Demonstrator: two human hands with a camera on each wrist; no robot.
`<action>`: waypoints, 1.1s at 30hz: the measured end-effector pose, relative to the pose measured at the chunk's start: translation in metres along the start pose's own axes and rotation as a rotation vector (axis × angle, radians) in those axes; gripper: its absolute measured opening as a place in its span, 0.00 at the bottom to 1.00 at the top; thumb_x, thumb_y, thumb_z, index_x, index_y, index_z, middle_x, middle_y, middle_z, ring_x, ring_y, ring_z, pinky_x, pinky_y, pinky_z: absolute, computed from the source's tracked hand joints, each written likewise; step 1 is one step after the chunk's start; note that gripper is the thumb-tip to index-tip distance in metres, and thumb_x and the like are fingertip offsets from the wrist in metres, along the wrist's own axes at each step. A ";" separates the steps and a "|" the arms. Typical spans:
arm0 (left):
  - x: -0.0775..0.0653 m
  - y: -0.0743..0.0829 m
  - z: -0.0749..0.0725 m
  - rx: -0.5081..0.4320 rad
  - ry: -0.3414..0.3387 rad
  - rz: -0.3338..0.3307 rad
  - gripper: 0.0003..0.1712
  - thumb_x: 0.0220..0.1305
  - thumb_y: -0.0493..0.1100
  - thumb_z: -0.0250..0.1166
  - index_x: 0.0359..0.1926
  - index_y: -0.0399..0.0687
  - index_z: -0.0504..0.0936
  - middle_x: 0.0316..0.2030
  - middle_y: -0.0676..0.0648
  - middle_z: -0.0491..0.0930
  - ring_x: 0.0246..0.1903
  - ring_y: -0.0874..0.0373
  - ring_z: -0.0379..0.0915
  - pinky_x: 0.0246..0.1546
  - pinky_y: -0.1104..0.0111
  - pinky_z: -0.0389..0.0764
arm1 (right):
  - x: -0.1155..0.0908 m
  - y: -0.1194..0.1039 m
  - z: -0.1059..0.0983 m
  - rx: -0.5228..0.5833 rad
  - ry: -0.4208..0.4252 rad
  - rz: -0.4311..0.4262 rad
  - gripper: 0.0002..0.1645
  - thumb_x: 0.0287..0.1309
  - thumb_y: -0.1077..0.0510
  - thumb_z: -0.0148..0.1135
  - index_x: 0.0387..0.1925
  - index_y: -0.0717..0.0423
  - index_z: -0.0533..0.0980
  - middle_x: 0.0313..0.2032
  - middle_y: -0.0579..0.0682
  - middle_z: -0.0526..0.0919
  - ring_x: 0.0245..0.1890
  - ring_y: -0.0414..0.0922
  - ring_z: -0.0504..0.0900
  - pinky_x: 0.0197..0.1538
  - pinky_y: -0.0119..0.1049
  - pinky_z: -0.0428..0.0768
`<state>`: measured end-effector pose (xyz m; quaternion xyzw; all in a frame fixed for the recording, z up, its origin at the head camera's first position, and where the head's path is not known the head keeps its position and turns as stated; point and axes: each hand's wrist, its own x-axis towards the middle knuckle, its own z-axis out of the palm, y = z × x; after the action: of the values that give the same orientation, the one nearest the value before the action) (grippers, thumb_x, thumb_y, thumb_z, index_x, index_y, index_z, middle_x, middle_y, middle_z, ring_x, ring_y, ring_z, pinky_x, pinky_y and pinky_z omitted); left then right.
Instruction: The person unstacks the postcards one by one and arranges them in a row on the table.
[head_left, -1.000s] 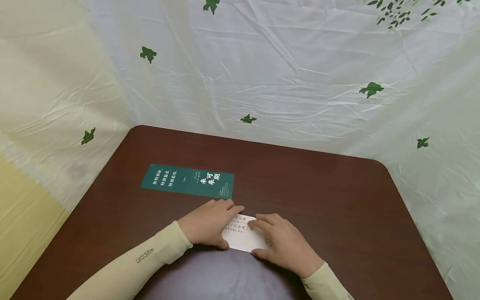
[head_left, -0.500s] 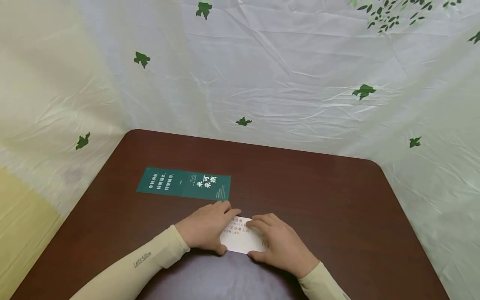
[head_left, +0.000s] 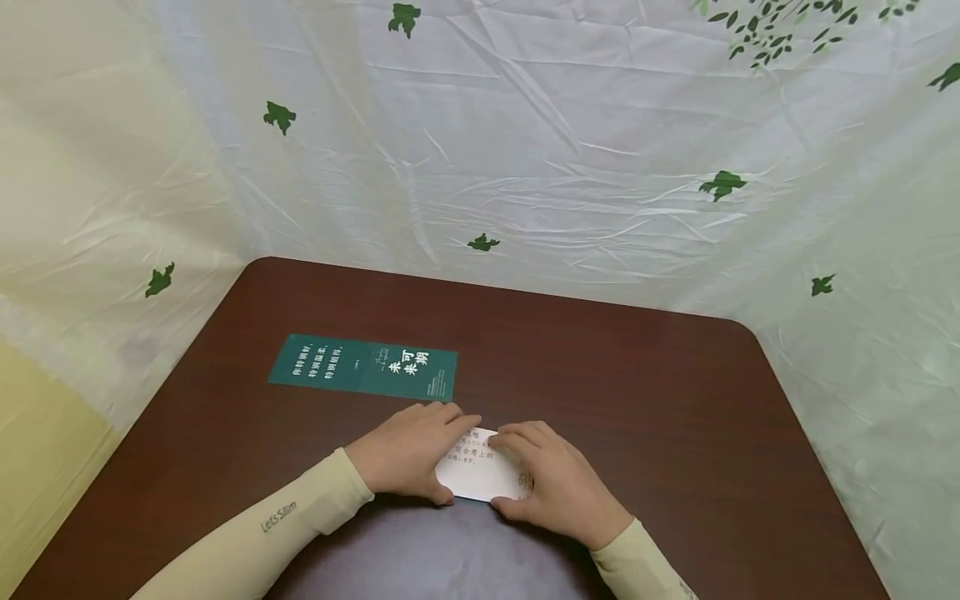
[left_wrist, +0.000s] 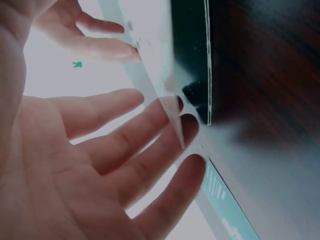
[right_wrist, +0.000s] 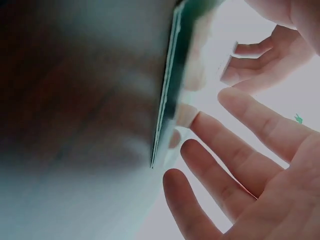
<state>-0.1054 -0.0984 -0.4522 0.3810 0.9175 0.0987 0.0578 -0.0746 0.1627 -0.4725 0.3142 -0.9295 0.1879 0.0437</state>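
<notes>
A white printed card point(head_left: 476, 479) lies between my hands near the front of the table. My left hand point(head_left: 408, 450) holds its left end, thumb at the near edge and fingers at the far edge. At the right end my right hand point(head_left: 562, 492) holds it likewise, index finger over the top. In the left wrist view a pale slanted flap and a dark green layer with a doubled edge point(left_wrist: 192, 60) show beside the fingers. The right wrist view shows this green layered edge point(right_wrist: 172, 85) too. My palms partly cover the printing.
A green two-panel card point(head_left: 363, 367) with white characters lies flat behind my left hand. The dark brown table point(head_left: 600, 375) has rounded far corners. White cloth point(head_left: 525, 150) with green leaf-like patches hangs around it. A greyish-purple rounded surface point(head_left: 442, 558) is in front.
The head view has shifted slightly, so the scene sits a little further left. Both hands keep their places on the white card; a thin dark line now shows at its near edge.
</notes>
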 end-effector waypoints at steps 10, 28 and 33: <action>0.030 -0.020 -0.012 -0.155 0.008 -0.082 0.56 0.56 0.61 0.83 0.80 0.47 0.69 0.72 0.48 0.77 0.68 0.52 0.75 0.71 0.54 0.75 | 0.033 0.020 -0.020 0.016 -0.037 0.092 0.45 0.46 0.43 0.89 0.66 0.48 0.81 0.65 0.45 0.84 0.69 0.47 0.77 0.66 0.47 0.83; 0.073 -0.061 -0.009 -0.369 0.029 -0.185 0.55 0.58 0.54 0.84 0.81 0.48 0.68 0.76 0.49 0.75 0.73 0.54 0.72 0.85 0.50 0.50 | 0.082 0.061 -0.015 0.193 -0.087 0.184 0.40 0.55 0.55 0.82 0.69 0.59 0.78 0.69 0.56 0.81 0.73 0.60 0.72 0.75 0.56 0.74; 0.071 -0.061 -0.010 -0.374 0.020 -0.196 0.55 0.59 0.55 0.84 0.82 0.49 0.68 0.78 0.49 0.72 0.77 0.53 0.69 0.86 0.48 0.45 | 0.081 0.064 -0.013 0.201 -0.097 0.192 0.41 0.58 0.52 0.82 0.70 0.57 0.77 0.72 0.56 0.79 0.74 0.59 0.71 0.75 0.56 0.73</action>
<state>-0.1995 -0.0917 -0.4581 0.2714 0.9164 0.2651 0.1280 -0.1783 0.1689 -0.4651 0.2351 -0.9329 0.2679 -0.0509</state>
